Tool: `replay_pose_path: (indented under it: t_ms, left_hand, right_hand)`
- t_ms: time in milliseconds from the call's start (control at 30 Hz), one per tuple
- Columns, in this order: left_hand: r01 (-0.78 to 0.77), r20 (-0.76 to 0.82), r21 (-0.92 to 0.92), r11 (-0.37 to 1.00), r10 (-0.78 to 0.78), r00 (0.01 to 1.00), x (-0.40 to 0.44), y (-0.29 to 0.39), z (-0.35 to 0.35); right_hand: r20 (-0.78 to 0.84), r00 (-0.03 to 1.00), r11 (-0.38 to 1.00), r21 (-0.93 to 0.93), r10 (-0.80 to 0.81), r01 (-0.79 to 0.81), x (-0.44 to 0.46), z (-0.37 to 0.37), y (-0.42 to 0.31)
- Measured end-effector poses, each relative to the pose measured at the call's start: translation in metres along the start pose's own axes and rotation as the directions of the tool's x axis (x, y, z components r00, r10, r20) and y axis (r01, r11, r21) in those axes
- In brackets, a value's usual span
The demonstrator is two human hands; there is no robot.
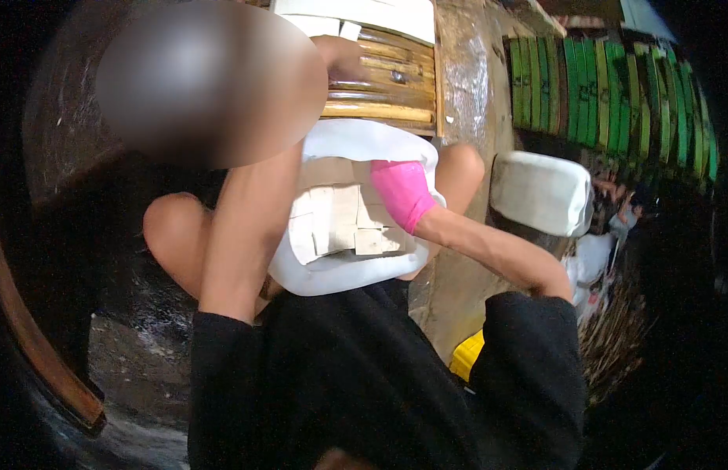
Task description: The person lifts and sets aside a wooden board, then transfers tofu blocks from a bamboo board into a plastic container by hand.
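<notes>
My left hand (342, 59) is bare and blurred, over the left part of the bamboo slats (387, 74); a smeared patch covers part of its arm, and its fingers are not clear. A pink glove covers my right hand (402, 192), which reaches over the right rim of a white container (340, 282) between my knees. Its fingers are hidden. Pale, flat blocks (334, 215) lie packed inside the container. At the top, a white slab or tray (364, 16) rests at the far side of the slats.
To the right stands a white plastic jug or tub (536, 193). Green slats (607, 94) line the upper right. Something yellow (467, 356) lies near my right elbow. A brown wooden edge (47, 345) curves along the lower left. The floor (458, 274) looks wet.
</notes>
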State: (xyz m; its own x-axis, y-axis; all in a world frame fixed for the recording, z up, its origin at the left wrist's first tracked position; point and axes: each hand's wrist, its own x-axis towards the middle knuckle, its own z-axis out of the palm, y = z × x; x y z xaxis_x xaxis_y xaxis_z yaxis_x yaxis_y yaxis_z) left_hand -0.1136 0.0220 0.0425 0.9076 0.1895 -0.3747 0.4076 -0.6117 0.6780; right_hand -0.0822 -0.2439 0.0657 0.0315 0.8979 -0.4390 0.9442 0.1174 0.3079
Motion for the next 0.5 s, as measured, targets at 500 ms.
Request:
replay_pose_path:
  t_ms: [500]
  left_hand:
    - [0.344, 0.039, 0.229, 0.911, -0.362, 0.931, -0.009, -0.004, -0.006]
  right_hand:
    - [0.108, 0.94, -0.361, 0.933, 0.323, 0.017, 0.229, 0.092, 0.239]
